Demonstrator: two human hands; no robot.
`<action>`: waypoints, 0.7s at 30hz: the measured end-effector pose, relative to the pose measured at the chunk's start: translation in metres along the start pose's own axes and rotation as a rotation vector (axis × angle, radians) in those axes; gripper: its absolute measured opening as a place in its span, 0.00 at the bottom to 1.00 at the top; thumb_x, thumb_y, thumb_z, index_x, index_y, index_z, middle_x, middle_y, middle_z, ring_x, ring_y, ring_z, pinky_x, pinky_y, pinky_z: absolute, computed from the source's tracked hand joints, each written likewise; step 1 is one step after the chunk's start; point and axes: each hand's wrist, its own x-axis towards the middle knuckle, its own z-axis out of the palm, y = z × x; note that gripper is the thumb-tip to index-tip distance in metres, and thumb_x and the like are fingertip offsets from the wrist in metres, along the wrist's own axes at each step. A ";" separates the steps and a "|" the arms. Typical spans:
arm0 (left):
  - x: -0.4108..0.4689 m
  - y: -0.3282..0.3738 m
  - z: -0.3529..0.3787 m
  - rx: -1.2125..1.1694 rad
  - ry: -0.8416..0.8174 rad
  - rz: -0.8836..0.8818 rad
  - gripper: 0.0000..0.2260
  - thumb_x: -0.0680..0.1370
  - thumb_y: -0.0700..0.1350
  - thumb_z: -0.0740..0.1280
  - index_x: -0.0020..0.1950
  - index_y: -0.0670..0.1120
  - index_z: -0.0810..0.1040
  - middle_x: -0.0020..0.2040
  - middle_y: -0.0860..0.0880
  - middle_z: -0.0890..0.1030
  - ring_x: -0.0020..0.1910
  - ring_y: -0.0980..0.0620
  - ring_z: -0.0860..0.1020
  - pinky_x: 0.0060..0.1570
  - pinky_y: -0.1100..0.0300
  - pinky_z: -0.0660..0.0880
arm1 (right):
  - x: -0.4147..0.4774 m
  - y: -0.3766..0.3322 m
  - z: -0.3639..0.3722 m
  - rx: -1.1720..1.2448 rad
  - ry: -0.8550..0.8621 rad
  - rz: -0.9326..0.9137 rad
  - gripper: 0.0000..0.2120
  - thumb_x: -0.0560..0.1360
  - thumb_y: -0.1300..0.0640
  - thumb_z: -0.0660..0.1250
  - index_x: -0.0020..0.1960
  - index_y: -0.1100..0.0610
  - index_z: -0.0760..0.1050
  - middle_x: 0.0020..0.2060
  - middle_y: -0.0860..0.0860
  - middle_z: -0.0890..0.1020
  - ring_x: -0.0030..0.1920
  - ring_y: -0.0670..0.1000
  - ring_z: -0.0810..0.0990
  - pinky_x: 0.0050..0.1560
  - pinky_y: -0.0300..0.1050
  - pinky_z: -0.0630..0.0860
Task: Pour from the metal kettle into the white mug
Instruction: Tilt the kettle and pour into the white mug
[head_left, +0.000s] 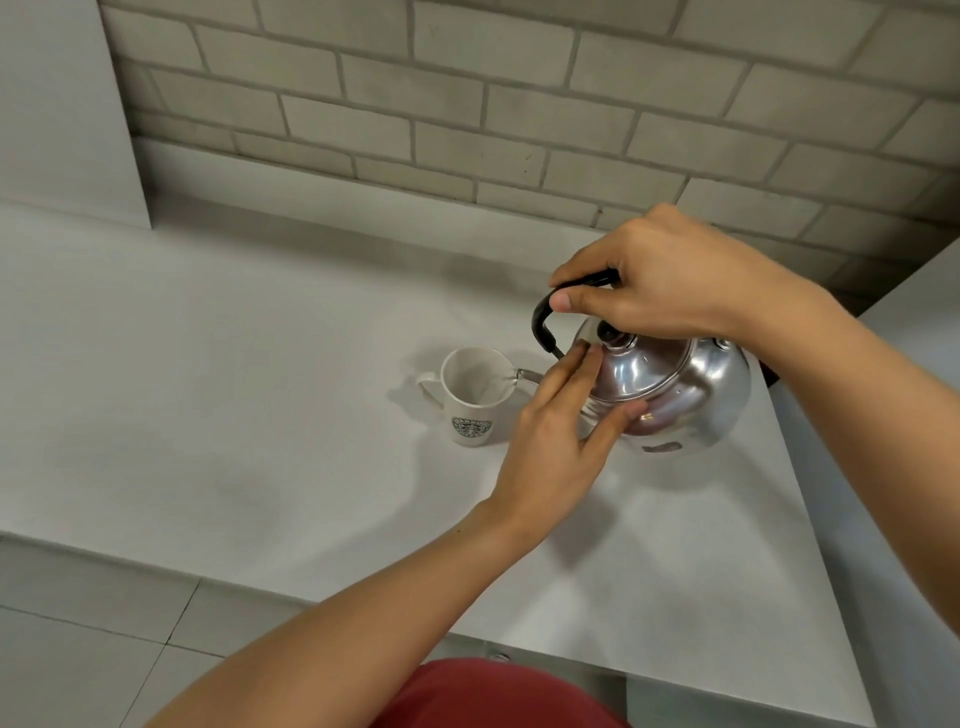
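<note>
My right hand (670, 275) grips the black handle (545, 317) of the kettle (691, 395), tilted toward nine o'clock, spout over the mug (470, 400) on the bench (234, 389). My left hand (556, 436), fingers flat, presses the lid (634, 371).

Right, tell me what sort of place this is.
Probably a home kitchen or pantry corner. A plain white countertop runs along a grey brick-pattern wall, above a tiled floor, and on the counter a person tips a metal kettle into a white logo mug.
</note>
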 end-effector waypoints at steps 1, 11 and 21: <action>0.001 0.001 0.001 -0.007 0.010 -0.002 0.28 0.82 0.54 0.70 0.79 0.46 0.69 0.78 0.46 0.71 0.78 0.57 0.66 0.72 0.73 0.59 | 0.001 -0.002 -0.003 -0.012 -0.014 -0.003 0.11 0.80 0.43 0.69 0.57 0.44 0.87 0.30 0.32 0.78 0.35 0.37 0.77 0.36 0.40 0.73; 0.005 0.003 0.010 -0.088 0.034 -0.052 0.28 0.80 0.59 0.70 0.78 0.51 0.71 0.78 0.51 0.72 0.74 0.69 0.65 0.73 0.60 0.69 | 0.006 -0.008 -0.014 -0.074 -0.074 0.007 0.12 0.79 0.40 0.68 0.57 0.42 0.87 0.46 0.45 0.89 0.49 0.53 0.84 0.49 0.56 0.82; 0.007 0.009 0.013 -0.215 0.047 -0.111 0.28 0.79 0.60 0.71 0.77 0.54 0.71 0.77 0.53 0.71 0.76 0.59 0.69 0.69 0.48 0.75 | 0.013 -0.006 -0.017 -0.096 -0.075 -0.012 0.12 0.79 0.40 0.69 0.59 0.42 0.86 0.47 0.43 0.89 0.46 0.51 0.83 0.44 0.48 0.79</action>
